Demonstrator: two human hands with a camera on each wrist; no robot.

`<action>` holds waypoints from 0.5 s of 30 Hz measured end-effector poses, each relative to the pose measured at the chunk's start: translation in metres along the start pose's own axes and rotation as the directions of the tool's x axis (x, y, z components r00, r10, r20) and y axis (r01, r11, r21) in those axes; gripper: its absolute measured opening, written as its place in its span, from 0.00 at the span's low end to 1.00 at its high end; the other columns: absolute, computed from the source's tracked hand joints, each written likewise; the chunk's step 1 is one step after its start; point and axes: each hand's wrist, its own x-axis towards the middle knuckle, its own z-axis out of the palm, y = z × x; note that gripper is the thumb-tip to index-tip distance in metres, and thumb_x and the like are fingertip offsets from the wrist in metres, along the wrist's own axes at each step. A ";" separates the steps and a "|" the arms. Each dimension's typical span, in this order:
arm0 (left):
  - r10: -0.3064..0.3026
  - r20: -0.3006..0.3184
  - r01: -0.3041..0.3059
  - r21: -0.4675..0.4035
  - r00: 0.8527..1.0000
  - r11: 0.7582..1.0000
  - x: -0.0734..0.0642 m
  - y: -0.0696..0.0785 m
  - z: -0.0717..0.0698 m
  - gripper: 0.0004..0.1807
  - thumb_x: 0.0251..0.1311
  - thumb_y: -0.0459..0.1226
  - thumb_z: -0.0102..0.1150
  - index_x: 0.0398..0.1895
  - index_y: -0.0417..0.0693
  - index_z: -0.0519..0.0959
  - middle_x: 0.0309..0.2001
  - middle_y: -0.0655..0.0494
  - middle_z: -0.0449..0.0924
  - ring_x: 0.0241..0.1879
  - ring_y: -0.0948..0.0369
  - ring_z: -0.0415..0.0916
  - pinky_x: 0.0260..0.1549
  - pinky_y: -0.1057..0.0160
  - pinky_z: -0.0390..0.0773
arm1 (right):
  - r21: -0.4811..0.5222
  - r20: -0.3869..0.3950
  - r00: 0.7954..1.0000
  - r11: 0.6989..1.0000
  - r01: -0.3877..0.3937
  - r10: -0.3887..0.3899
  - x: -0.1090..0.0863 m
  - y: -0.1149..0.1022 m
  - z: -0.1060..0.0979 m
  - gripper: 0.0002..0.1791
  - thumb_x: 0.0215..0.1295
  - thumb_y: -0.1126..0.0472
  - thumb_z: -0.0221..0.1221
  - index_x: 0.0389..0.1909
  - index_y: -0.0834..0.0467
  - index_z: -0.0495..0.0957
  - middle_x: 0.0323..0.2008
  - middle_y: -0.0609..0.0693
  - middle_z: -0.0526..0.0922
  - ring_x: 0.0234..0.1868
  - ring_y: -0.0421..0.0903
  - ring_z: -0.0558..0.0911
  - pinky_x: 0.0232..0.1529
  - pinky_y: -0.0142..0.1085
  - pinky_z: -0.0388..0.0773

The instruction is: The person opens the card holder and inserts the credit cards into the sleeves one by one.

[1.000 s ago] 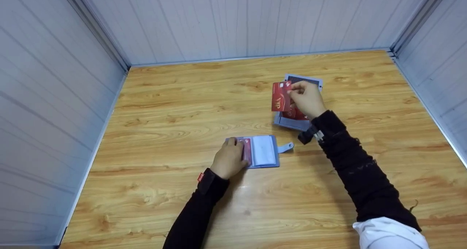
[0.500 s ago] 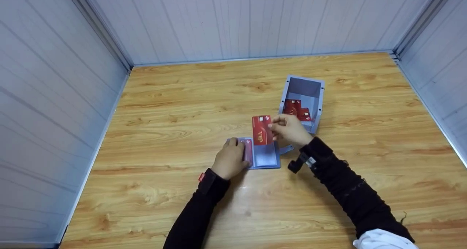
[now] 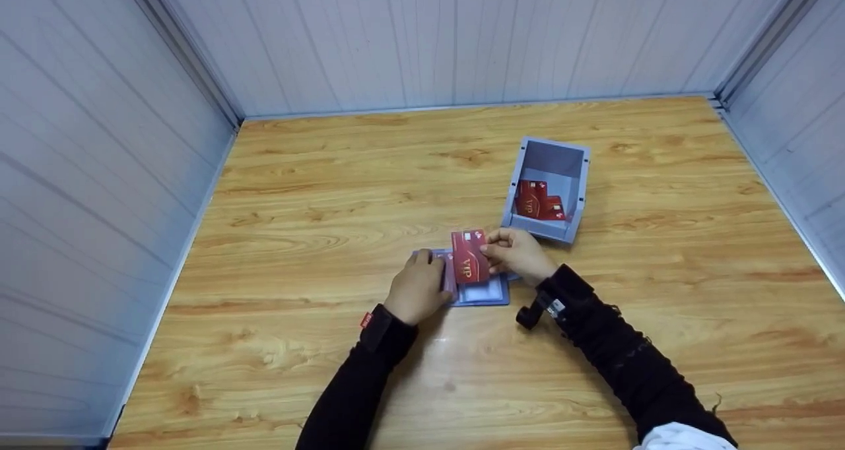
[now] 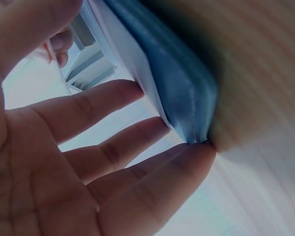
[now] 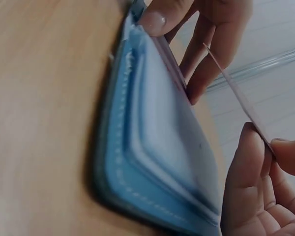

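Trainee: How are the hands working?
Instructor: The right hand (image 3: 521, 252) is pinching a card (image 3: 467, 258) by its right edge, holding it above the wallet (image 3: 487, 295), apart from it. The left hand (image 3: 416, 285) is spreading across the wallet's left half, pressing with fingertips, not clenching.

Trainee: What is good handling demanding?
Instructor: In my judgement, the left hand should be pressing evenly, so the wallet is not sliding. Bending the card would be risking a snag on the sleeves (image 5: 172, 123).

Trainee: Materials?
Instructor: The card is showing thin, red, seemingly stiff stock with "VIP" lettering. The sleeves are looking milky and pliable; the blue cover (image 5: 117, 147) is showing rounded corners and pale stitching. Far right of the wallet, a grey, straight-walled bin (image 3: 553, 156) is holding red cards (image 3: 532, 200). Wood grain is covering the table (image 3: 297, 239).
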 end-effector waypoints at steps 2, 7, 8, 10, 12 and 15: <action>-0.008 0.006 0.008 0.012 1.000 1.000 0.000 0.000 0.000 0.33 0.47 0.45 0.73 0.54 0.35 0.77 0.52 0.39 0.74 0.55 0.44 0.73 0.46 0.47 0.82 | 0.015 -0.002 1.000 1.000 0.002 -0.002 0.000 0.003 -0.001 0.05 0.65 0.69 0.58 0.40 0.66 0.74 0.24 0.44 0.79 0.22 0.37 0.80 0.27 0.29 0.82; -0.024 0.009 0.024 0.038 1.000 0.999 0.001 0.001 0.001 0.32 0.46 0.46 0.73 0.53 0.37 0.77 0.53 0.40 0.74 0.55 0.45 0.74 0.42 0.46 0.83 | 0.041 -0.008 1.000 0.999 0.005 -0.005 -0.001 0.007 -0.001 0.07 0.64 0.69 0.59 0.40 0.68 0.74 0.23 0.44 0.79 0.21 0.37 0.79 0.26 0.29 0.82; -0.025 0.006 0.025 0.039 1.000 0.999 0.001 0.001 0.001 0.32 0.46 0.46 0.73 0.53 0.37 0.77 0.53 0.40 0.74 0.54 0.45 0.74 0.41 0.46 0.83 | 0.042 -0.008 1.000 0.999 0.006 -0.006 -0.001 0.008 -0.001 0.07 0.64 0.69 0.59 0.40 0.68 0.74 0.23 0.44 0.79 0.21 0.37 0.79 0.26 0.29 0.82; -0.024 0.004 0.024 0.039 1.000 0.999 0.000 0.001 0.000 0.32 0.46 0.46 0.73 0.53 0.37 0.77 0.53 0.40 0.74 0.54 0.45 0.74 0.41 0.46 0.83 | 0.039 -0.008 1.000 0.999 0.007 -0.007 -0.001 0.009 -0.001 0.06 0.64 0.70 0.58 0.40 0.68 0.74 0.23 0.44 0.79 0.21 0.37 0.79 0.26 0.29 0.82; -0.022 0.006 0.022 0.034 1.000 0.999 0.000 0.002 -0.001 0.32 0.46 0.46 0.73 0.53 0.37 0.77 0.54 0.40 0.74 0.55 0.45 0.74 0.42 0.46 0.83 | 0.036 -0.009 1.000 0.999 0.006 -0.006 -0.001 0.009 -0.002 0.05 0.64 0.70 0.58 0.39 0.67 0.74 0.23 0.45 0.79 0.21 0.37 0.79 0.26 0.28 0.82; -0.029 0.031 0.029 0.009 0.999 1.000 -0.001 0.001 -0.003 0.34 0.48 0.47 0.72 0.56 0.37 0.76 0.57 0.39 0.73 0.58 0.45 0.73 0.46 0.46 0.82 | 0.039 -0.011 1.000 0.999 -0.001 0.002 -0.001 0.010 -0.002 0.05 0.64 0.70 0.58 0.39 0.67 0.73 0.22 0.45 0.79 0.20 0.38 0.80 0.26 0.29 0.82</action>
